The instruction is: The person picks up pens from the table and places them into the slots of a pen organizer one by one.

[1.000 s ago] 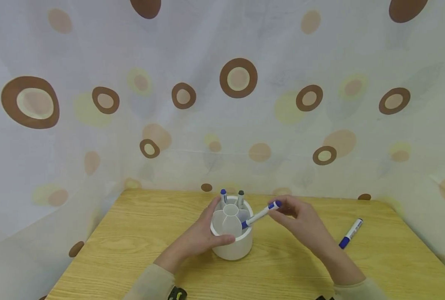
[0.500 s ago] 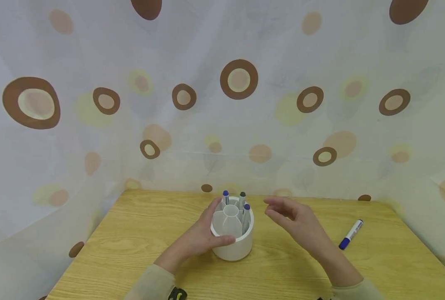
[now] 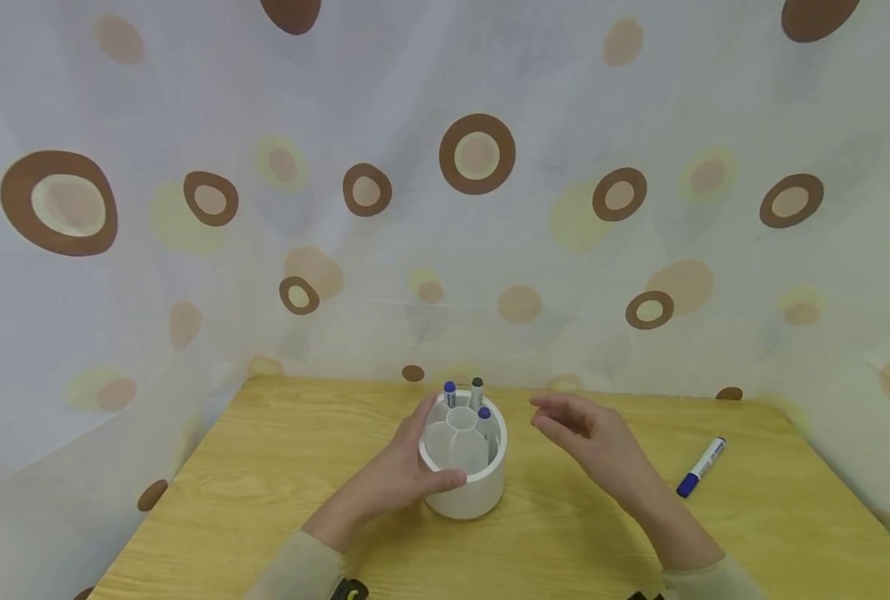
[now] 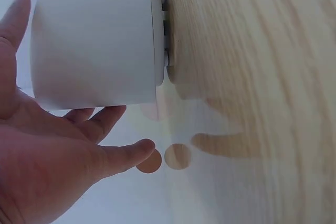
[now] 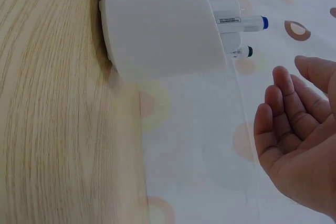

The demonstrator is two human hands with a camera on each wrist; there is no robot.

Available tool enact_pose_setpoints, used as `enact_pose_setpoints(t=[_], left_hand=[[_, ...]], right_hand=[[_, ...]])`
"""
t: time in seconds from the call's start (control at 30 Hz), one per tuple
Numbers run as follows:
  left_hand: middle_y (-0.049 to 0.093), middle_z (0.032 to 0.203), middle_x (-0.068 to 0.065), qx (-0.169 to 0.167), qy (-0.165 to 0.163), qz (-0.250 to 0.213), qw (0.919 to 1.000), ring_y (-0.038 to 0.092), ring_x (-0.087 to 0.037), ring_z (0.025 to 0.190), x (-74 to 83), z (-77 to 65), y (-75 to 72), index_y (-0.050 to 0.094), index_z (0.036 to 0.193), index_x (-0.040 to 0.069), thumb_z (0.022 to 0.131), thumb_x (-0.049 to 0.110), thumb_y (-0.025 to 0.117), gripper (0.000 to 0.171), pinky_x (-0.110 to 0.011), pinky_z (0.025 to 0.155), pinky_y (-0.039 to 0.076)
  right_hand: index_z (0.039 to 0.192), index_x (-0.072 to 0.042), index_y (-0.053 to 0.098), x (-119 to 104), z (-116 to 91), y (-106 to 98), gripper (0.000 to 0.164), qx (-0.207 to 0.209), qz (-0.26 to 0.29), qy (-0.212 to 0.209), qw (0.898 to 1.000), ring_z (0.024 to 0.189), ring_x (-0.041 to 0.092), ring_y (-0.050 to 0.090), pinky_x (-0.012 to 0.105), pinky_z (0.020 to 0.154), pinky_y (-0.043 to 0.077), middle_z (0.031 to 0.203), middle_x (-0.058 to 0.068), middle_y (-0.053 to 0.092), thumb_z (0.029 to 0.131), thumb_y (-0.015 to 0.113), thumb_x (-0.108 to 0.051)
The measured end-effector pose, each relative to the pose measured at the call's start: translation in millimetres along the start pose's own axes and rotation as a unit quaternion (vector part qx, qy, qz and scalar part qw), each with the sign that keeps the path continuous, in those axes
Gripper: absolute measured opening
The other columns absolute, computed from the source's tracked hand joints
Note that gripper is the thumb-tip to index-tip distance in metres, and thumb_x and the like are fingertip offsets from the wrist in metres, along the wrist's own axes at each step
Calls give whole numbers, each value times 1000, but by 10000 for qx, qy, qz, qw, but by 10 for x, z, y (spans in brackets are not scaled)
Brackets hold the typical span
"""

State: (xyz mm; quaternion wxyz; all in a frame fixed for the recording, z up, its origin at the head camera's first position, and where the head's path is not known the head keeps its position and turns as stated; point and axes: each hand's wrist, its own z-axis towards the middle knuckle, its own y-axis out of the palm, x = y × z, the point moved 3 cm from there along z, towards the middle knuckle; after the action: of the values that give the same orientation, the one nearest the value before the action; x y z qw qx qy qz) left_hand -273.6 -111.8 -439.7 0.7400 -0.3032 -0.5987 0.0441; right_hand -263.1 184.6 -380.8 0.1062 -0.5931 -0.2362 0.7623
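In the head view, my left hand (image 3: 396, 467) grips the side of a white round pen holder (image 3: 466, 500), its thumb near the front rim. The holder has petal-shaped compartments around a central ring. Two blue-ended markers (image 3: 450, 395) and a dark-ended marker (image 3: 477, 392) stand in its back and right compartments. My right hand (image 3: 595, 446) hovers to the right of the holder, apart from it, fingers loosely bent around nothing. In the left wrist view, the fingers of my left hand (image 4: 58, 156) lie along the holder's wall (image 4: 94, 40). The right wrist view shows my right hand (image 5: 299, 135) free of the markers (image 5: 241, 23).
Another white marker with a blue cap (image 3: 702, 467) lies on the wooden table (image 3: 265, 483) at the right, beyond my right forearm. A white curtain with brown ring patterns (image 3: 477, 250) hangs behind the table and along both sides.
My right hand has let go of a blue-ended marker, which now stands in the holder's right compartment. The marker tops have then shifted slightly left. My left hand keeps its grip.
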Motion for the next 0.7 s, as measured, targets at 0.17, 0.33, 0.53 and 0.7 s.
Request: enact_pose_setpoints(t=[0.17, 0.33, 0.53, 0.7], left_hand=[[26, 176, -23, 37, -23, 89, 10000, 35, -45, 158, 65, -65, -34, 6, 179, 17, 92, 44, 91, 124, -75, 125, 25], [29, 175, -24, 42, -36, 166, 9998, 45, -44, 152, 97, -91, -46, 7, 179, 15, 93, 42, 91, 123, -74, 124, 28], [28, 175, -23, 125, -56, 282, 9995, 47, -44, 151, 114, -110, -36, 8, 179, 16, 94, 44, 90, 121, -72, 124, 31], [31, 172, -25, 253, -57, 395, 9989, 51, -46, 146, 150, -151, -22, 11, 179, 17, 95, 44, 89, 118, -72, 120, 39]], right_hand=[[148, -13, 69, 9, -10, -30, 49, -5, -3, 52, 10000, 125, 24, 71, 37, 104, 58, 134, 6, 75, 109, 71, -43], [149, -12, 68, 41, -58, -88, 50, -15, -56, 74, 10000, 128, 26, 70, 38, 105, 57, 139, 8, 73, 110, 70, -42], [150, -12, 67, 99, -112, -199, 50, -55, -259, 51, 9996, 128, 26, 69, 37, 103, 58, 140, 6, 73, 111, 69, -42], [150, -12, 67, 152, -166, -291, 49, -93, -501, 32, 9987, 127, 27, 70, 35, 99, 59, 139, 6, 74, 111, 70, -40]])
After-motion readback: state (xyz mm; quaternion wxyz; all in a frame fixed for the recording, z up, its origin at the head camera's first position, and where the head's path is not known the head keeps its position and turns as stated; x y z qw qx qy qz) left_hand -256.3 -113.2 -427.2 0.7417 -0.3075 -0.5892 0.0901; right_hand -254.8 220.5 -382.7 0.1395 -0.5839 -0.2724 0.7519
